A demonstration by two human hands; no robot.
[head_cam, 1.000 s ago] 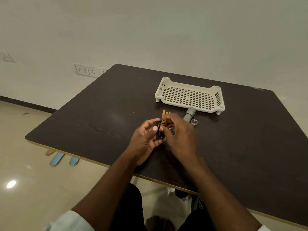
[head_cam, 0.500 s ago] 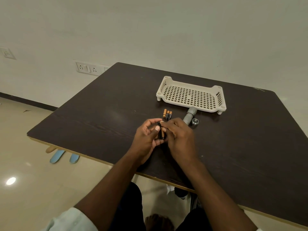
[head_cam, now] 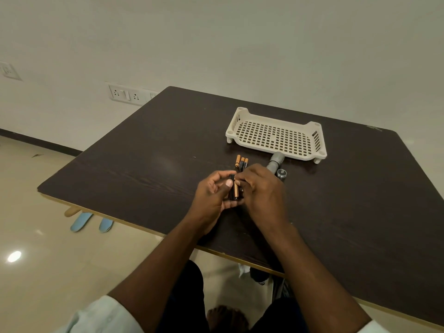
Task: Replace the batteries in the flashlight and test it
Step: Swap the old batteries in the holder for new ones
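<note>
Battery (head_cam: pixel 236 190) now deeper into holder (head_cam: pixel 232 188).

My forearms are bare; pale light-blue sleeves (head_cam: pixel 101 316) are pushed up past my elbows. I wear dark trousers (head_cam: pixel 185 304).

Single head-worn wide-angle view, looking forward and down from above the seated person's lap, close over both forearms, facing across the dark table (head_cam: pixel 149 169) toward the pale wall (head_cam: pixel 240 44), floor at left
</note>
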